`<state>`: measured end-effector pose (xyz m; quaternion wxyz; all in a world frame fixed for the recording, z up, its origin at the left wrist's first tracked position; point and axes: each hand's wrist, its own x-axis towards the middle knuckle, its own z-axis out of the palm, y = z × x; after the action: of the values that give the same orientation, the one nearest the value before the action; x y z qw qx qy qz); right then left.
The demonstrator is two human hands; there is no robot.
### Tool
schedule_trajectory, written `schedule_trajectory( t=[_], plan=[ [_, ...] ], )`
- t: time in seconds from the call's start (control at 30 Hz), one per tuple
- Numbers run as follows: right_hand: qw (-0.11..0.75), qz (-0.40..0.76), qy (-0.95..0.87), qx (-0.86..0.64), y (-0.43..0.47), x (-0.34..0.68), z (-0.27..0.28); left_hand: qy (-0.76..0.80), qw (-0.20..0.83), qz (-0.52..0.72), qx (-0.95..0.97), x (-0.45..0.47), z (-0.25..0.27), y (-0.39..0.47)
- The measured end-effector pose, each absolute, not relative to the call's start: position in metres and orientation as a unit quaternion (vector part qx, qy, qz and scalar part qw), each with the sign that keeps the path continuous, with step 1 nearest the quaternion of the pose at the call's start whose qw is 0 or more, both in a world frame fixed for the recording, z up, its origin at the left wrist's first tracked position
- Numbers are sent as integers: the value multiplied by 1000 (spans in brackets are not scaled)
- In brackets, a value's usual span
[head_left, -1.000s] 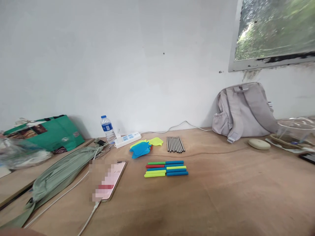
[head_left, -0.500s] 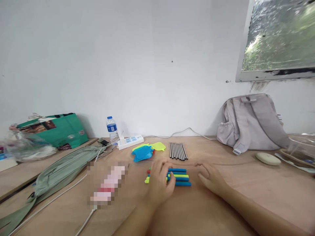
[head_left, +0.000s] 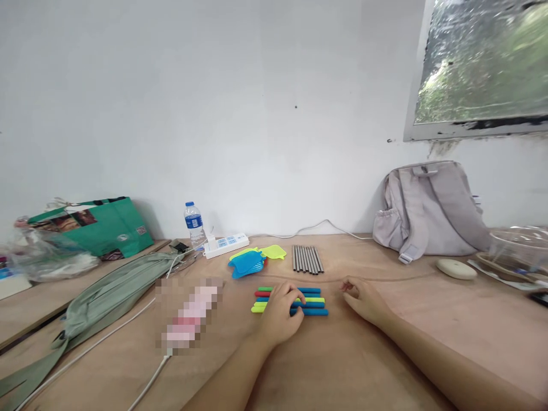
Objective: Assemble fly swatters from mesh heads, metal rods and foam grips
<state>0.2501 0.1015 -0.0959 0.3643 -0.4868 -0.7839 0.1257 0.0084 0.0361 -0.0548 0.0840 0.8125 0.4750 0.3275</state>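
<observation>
Several coloured plastic sticks (head_left: 315,291) lie side by side, mostly blue on the right and green, red and yellow at the left ends. My left hand (head_left: 280,314) rests over their middle, thumb and forefinger bent round a blue stick (head_left: 317,305); its palm hides part of the row. To the right of the sticks, my right hand (head_left: 363,299) is apart from them, fingers loosely bent with a gap to the thumb and nothing in it. Behind the row lie several grey metal tubes (head_left: 307,260), a blue mesh piece (head_left: 248,264) and a yellow flat piece (head_left: 274,252).
A white power strip (head_left: 226,245) and a water bottle (head_left: 194,222) stand near the wall. To the left lie a blurred pink item (head_left: 190,317) with a cable, a grey-green bag (head_left: 115,291) and a green bag (head_left: 107,228). A backpack (head_left: 432,211) and cream case (head_left: 456,269) are right.
My left hand has settled lower over the sticks, its fingers curling further round them. My right hand's fingers have drawn a little closer together. The camera view has shifted slightly.
</observation>
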Motion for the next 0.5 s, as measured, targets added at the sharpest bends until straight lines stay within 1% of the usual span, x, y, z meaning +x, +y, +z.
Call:
schedule_trajectory(
  t=[0.3,0.5],
  plan=[
    [352,152,-772,-507,101,251,-95,522,90,312,789,1,-55,40],
    [346,166,-770,-510,100,251,-94,539,89,326,772,-2,-56,43]
  ],
)
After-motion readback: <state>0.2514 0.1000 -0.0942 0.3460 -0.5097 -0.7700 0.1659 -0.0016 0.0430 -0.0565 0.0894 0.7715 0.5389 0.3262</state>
